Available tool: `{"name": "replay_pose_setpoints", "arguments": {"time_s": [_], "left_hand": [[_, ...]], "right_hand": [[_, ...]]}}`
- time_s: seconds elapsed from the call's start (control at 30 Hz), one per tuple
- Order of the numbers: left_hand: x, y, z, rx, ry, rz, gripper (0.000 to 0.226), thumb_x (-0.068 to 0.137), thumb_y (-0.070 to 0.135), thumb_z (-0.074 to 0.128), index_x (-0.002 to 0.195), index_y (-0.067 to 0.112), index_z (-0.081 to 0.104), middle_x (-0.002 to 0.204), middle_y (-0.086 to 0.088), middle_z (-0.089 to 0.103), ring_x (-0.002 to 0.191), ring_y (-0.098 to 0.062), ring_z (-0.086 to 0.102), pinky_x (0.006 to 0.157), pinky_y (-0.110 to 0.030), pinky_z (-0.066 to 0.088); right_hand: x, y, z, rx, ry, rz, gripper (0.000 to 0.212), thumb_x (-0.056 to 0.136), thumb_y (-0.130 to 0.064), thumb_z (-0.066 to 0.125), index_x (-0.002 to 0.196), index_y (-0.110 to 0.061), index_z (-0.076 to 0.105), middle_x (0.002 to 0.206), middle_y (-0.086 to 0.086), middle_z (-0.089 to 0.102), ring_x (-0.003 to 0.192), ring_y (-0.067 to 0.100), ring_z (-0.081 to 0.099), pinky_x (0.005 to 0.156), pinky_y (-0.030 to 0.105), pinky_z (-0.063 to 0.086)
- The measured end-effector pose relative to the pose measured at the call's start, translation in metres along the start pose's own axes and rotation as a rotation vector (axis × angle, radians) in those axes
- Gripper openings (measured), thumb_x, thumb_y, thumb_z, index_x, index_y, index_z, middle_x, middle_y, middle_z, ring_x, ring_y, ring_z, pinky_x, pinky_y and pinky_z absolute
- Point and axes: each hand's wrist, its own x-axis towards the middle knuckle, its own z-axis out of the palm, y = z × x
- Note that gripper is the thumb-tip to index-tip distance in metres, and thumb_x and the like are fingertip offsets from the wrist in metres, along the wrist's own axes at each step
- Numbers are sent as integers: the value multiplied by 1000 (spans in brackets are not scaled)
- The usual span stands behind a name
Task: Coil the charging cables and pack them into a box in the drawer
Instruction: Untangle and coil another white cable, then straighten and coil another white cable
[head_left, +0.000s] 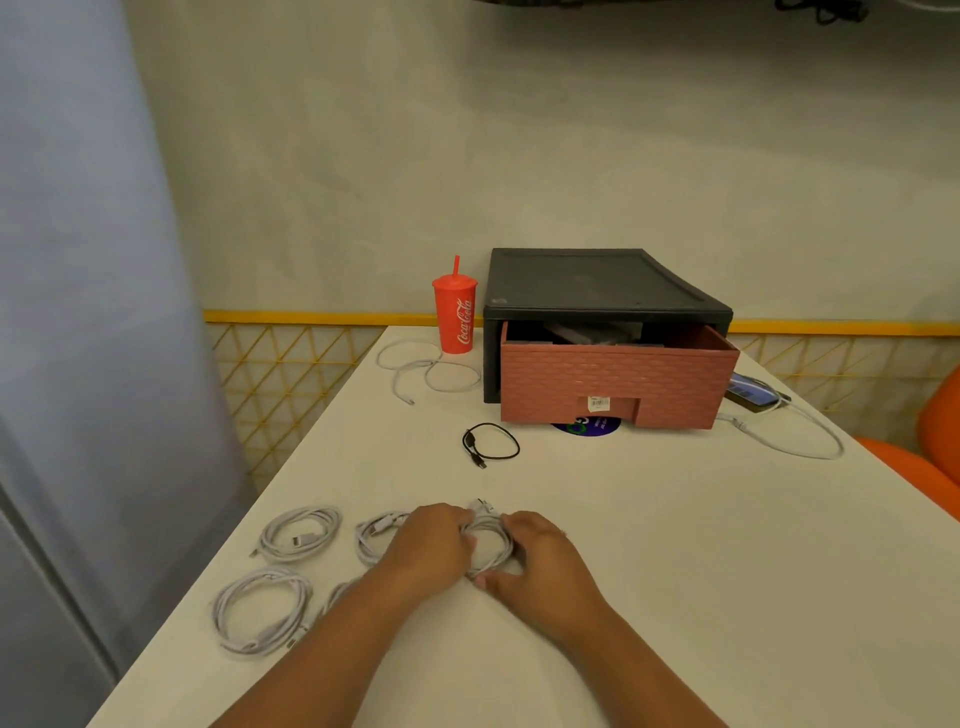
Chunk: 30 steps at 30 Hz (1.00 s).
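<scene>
Near edge of white table: a white cable coil is clamped between both hands, left hand closed over its left side, right hand gripping its right side. Three finished white coils are laid to the left; a fourth is partly hidden under the left forearm. Far side: pink drawer is pulled open from a black cabinet. A short black cable is lying in front of it, a loose white cable beside a red cup.
</scene>
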Motion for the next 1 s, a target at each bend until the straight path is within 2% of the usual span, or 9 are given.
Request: {"name": "replay_pose_setpoints", "arguments": {"time_s": [0.13,0.23,0.33,0.47,0.57,0.67,0.77,0.87,1.0], "left_hand": [[1,-6,-1,-43,-135,41,69,85,34,61,145,16,32,148,-1,38,133,-16,38,109,-23,30],[0,-6,-2,-38,-149,79,78,83,32,66,147,15,25,152,2,30,138,-13,30,110,-20,23],[2,-6,-3,-51,-127,93,72,83,26,68,145,17,32,148,3,37,134,-12,36,109,-19,26],[4,-6,-7,-52,-97,112,63,83,16,66,140,15,39,143,1,45,130,-13,41,100,-14,27],[5,-6,-8,-72,-91,130,62,83,16,67,139,18,41,138,3,49,126,-11,45,94,-12,31],[9,-11,-11,-185,-77,76,61,84,18,66,139,24,41,139,4,48,126,-12,45,99,-19,36],[22,-20,-20,-256,14,47,49,87,14,62,133,25,47,138,-1,49,122,-12,47,94,-20,38],[38,-25,-35,-312,71,18,41,88,14,61,128,22,52,134,-3,51,116,-10,46,91,-21,37],[77,-30,-55,-244,125,-20,39,90,20,59,128,23,52,136,-3,46,124,-15,44,92,-20,32]], "right_hand": [[2,0,4,-12,24,5,52,66,-56,59,108,-25,64,102,-9,59,95,11,54,85,26,47],[4,0,5,-65,20,-8,51,69,-55,62,110,-25,61,106,-11,59,96,13,53,83,25,46],[4,-1,3,-100,2,3,50,74,-53,62,115,-25,58,111,-12,57,99,13,48,84,24,43],[4,-1,3,-120,-20,21,60,69,-61,54,118,-27,57,117,-14,56,105,14,48,87,25,44],[5,-2,-2,-75,-37,32,56,72,-51,66,122,-27,57,118,-15,54,108,11,45,90,21,38],[10,2,-13,21,-32,123,59,79,-41,69,131,-22,52,128,-13,46,123,9,38,107,26,30],[21,10,-22,2,0,190,58,85,-50,53,135,-21,48,144,-5,40,133,13,34,113,27,21],[33,19,-28,-122,-26,205,59,91,-50,42,141,-18,40,150,0,33,138,17,27,110,24,17],[61,35,-33,-421,4,290,63,98,-45,31,148,-10,16,156,6,13,143,23,12,115,31,12]]}}
